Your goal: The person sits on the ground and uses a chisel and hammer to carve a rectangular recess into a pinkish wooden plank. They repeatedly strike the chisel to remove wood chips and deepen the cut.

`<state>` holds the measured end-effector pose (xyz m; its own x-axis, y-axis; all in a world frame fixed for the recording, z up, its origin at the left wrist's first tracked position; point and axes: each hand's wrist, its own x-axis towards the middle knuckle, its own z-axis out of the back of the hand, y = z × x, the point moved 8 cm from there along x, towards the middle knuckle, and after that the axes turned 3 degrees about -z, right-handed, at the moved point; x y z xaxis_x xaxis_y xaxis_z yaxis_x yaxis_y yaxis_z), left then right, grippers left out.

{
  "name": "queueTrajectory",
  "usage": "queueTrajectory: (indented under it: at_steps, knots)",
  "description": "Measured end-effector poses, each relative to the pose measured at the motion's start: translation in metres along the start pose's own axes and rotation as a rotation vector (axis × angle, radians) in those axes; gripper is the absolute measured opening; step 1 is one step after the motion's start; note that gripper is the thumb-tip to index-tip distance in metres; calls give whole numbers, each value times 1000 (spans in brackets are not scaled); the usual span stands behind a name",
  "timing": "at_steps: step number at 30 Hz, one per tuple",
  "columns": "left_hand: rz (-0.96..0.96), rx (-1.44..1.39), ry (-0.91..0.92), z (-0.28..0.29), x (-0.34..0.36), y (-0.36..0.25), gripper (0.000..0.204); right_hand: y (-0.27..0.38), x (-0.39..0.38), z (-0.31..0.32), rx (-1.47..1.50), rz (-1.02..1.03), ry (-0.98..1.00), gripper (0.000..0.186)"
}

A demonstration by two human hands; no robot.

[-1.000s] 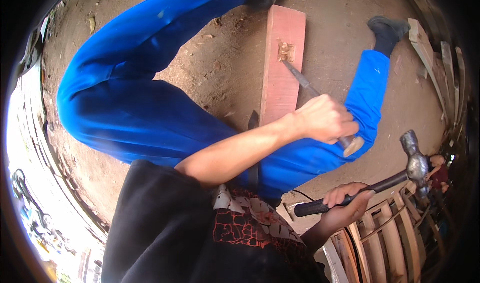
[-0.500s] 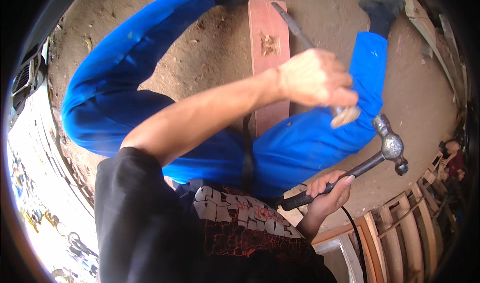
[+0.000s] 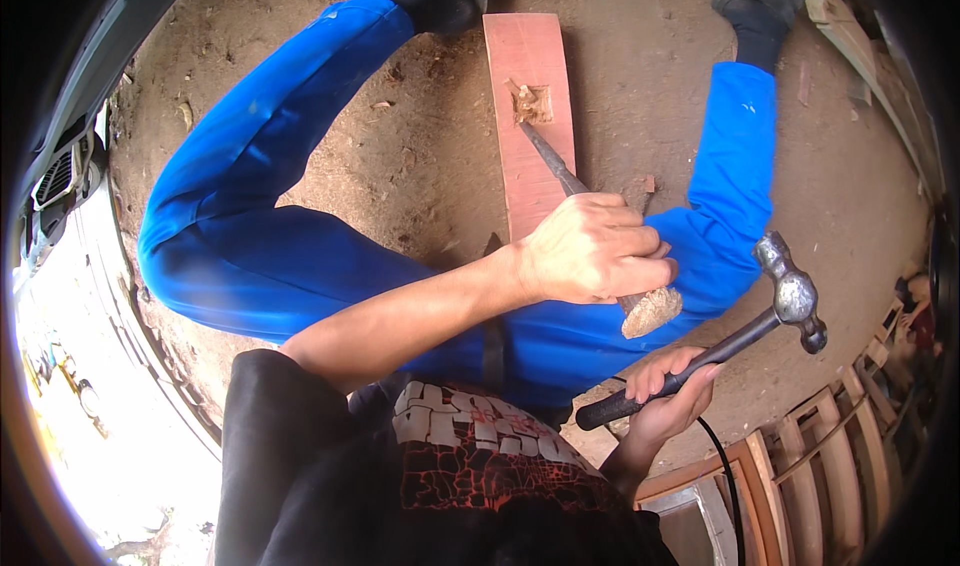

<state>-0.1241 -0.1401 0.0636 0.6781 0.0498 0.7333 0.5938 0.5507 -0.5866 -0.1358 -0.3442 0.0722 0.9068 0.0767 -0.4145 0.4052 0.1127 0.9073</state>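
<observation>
Head view, looking down over the person's own lap and legs.

Left hand (image 3: 592, 249) — clenched around the upper shaft of a chisel (image 3: 560, 171), knuckles toward the camera, forearm reaching in from the lower left. The chisel slants up and to the left; its tip meets a rough notch (image 3: 531, 103) cut into the plank, and its frayed, mushroomed butt end (image 3: 651, 312) sticks out just below the fist.

Right hand (image 3: 668, 393) — closed around the dark grip of a hammer (image 3: 720, 351), held low and to the right of the chisel's butt. The shaft runs up and to the right to a worn metal head (image 3: 792, 292), which is apart from the chisel and clear of the ground.

Plank (image 3: 530, 116) — reddish wood, lying flat on the dirt floor (image 3: 640, 76), long axis running away from the person, between the two legs. The notch sits near its far end, with pale chips around it.

Legs — blue trousers (image 3: 260, 206), spread to either side of the plank, dark shoes at the upper edge of the picture.

Torso — dark shirt with a red and white print (image 3: 470, 456), at the lower edge.

Surroundings — slatted wooden frames (image 3: 800, 476) at the lower right; a black cable (image 3: 722, 471) runs down beside them.
</observation>
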Motion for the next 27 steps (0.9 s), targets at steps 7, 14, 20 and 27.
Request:
queueTrajectory:
  at_steps: [7,14,20,27]
  knots:
    - [-3,-43,-9,0,0,3,8,20,-14,-10,-13,89,79,53]
    - [67,-90,-66,17,5,12,14,40,-32,-21,-137,208,224,54]
    - [64,-121,-7,16,4,18,35,46,-42,-31,-171,231,239,54]
    - [88,-145,-94,27,2,22,34,65,-52,-38,-178,316,231,54]
